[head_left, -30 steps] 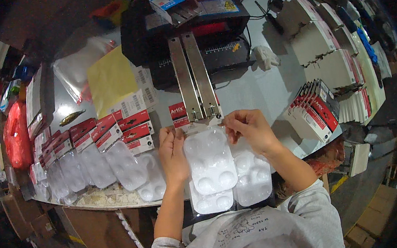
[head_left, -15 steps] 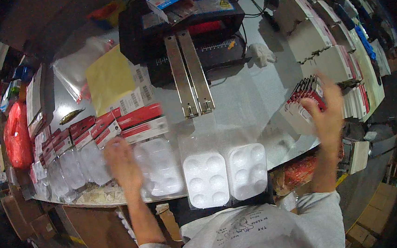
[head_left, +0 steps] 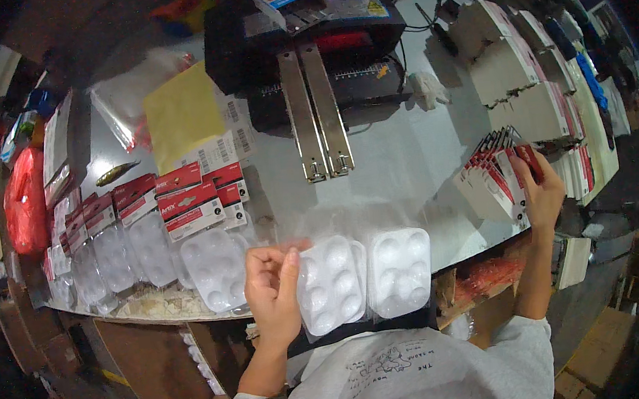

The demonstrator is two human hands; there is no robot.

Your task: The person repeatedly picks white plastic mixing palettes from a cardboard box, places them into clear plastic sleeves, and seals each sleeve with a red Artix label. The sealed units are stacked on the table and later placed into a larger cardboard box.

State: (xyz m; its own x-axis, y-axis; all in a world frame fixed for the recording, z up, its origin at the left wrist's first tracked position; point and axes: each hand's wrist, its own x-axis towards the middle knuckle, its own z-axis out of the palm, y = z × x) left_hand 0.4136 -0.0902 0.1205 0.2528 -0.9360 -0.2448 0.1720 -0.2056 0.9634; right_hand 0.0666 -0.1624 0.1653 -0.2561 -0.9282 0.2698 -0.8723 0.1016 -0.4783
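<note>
Two stacks of white trays with round wells, in clear wrap, sit at the table's front edge in front of me. My left hand [head_left: 272, 287] is closed, thumb and fingers pinching the edge of the top tray [head_left: 319, 293] of the left stack, which sits tilted over the one below. The right stack's tray [head_left: 399, 272] lies beside it, untouched. On the right, my right hand [head_left: 543, 185] pinches a red-and-white header card [head_left: 528, 160] at a fanned stack of cards [head_left: 487, 182]. Several wrapped trays with header cards [head_left: 191, 209] overlap at the left.
A black machine [head_left: 306, 28] with two metal rails [head_left: 317, 117] stands at the back, a small box [head_left: 285, 0] on top. Tall stacks of cards [head_left: 507, 57] line the right. Yellow paper [head_left: 183, 113], clear bags [head_left: 124, 102] and a red bag [head_left: 27, 200] are at the left.
My left hand has moved right from the carded trays to the left stack, and its top tray is now tilted. One carded tray now lies shifted left. My right hand now grips a card.
</note>
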